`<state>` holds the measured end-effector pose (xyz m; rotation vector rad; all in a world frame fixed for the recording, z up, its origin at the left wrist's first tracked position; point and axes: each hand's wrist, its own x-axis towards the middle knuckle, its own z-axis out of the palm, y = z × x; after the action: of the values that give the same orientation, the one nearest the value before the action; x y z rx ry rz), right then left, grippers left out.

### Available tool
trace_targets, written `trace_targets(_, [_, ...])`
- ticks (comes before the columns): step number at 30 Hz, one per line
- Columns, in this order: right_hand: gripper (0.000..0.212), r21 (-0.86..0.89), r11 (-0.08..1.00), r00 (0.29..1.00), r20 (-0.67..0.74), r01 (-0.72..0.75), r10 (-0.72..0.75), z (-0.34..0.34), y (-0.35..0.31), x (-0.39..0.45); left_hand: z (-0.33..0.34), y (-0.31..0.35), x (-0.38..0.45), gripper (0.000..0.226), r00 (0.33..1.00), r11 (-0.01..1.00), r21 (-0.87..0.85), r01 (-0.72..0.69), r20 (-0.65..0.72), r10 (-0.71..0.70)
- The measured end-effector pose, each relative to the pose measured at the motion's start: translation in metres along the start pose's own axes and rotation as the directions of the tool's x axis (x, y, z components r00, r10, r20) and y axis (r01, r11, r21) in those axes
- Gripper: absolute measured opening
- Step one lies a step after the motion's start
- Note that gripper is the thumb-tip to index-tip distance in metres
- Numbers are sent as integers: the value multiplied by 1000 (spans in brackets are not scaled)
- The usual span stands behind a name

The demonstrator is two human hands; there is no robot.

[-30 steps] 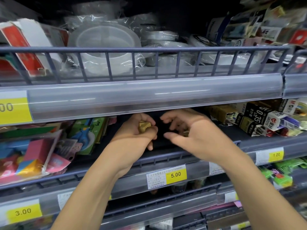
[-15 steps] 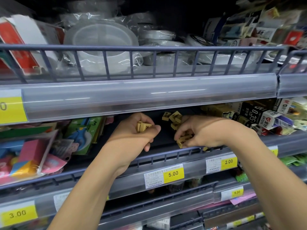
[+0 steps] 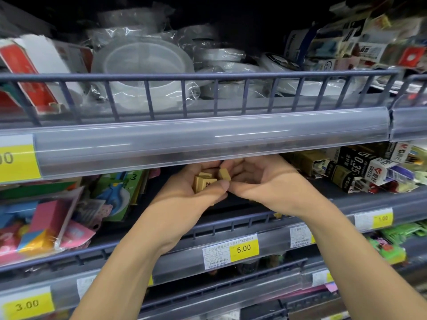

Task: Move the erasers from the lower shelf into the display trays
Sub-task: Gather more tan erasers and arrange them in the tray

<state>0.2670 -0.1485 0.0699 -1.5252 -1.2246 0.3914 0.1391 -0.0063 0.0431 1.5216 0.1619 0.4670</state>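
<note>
Fingers of the left hand curl up round a small heap of tan erasers, with the thumb pressed across the front of the heap. About three blocks show: two lie against the palm under the thumb, and a third, tilted on edge, stands at the right of the heap, between the two hands. The right hand is cupped, its fingers bent in toward the left hand; its thumb tip touches the left thumb, and its fingertips reach the tilted eraser. Whether those fingertips pinch that block or only touch it cannot be told, since the fingertips are hidden behind the clear price rail of the shelf above.

Both hands are held just above the dark floor of the middle shelf, behind its low wire fence. One more tan bit shows at that fence, under the right wrist.

Left of the hands lie bright toy packs; right of them, black and white boxes. A yellow tag reading 5.00 sits on the rail below. Tape rolls in clear wrap fill the top shelf.
</note>
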Motion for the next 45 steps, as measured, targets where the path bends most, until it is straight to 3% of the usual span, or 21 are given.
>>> trace_targets(3, [32,51,998,999,-37,29,-27,7,-1,0,1,0,-1,30,999,1000,-15,-25,22,25])
trace_targets(7, [34,-45,997,995,-83,59,-62,13,0,-1,0,0,0,21,1000,999,49,-14,9,13])
trace_targets(13, [37,-169,982,996,-17,83,-87,1,-3,-9,-3,-3,4,17,997,991,137,0,-75,10])
trace_targets(16, [31,-199,980,986,-167,-8,-26,-16,2,-8,-2,-3,5,14,997,982,189,9,-72,4])
trace_targets(18, [27,-413,897,975,-207,-157,75,-32,7,-5,-3,-3,5,12,997,978,207,18,-73,-3])
trace_targets(21, [26,-732,637,961,-96,-244,258,-47,13,-2,-3,-2,4,14,997,973,227,29,-79,-11])
trace_targets(25, [37,-866,452,904,-2,-215,427,-41,22,6,-3,-3,5,11,995,972,233,41,-98,-18])
trace_targets(29, [35,-889,424,888,47,-172,458,-40,23,15,-2,-3,6,14,992,978,196,70,-116,-48])
trace_targets(33, [27,-877,455,902,65,-152,426,-39,23,20,-2,-5,5,19,989,984,150,100,-124,-81])
trace_targets(35, [22,-831,533,933,51,-159,358,-39,20,17,-1,-4,5,16,986,987,110,116,-131,-101])
trace_targets(37, [21,-651,733,968,-12,-198,252,-35,14,11,0,-3,4,14,983,990,39,135,-132,-128])
trace_targets(39, [25,-317,931,983,-37,-181,178,-27,6,3,1,-2,4,15,983,991,-24,134,-127,-136])
trace_targets(41, [28,-116,988,995,-8,-100,99,-18,0,-2,1,0,3,20,988,993,-33,111,-106,-114])
trace_targets(45, [28,-42,999,1000,17,-11,12,-5,-2,-3,1,3,-1,29,997,998,-5,65,-34,-65])
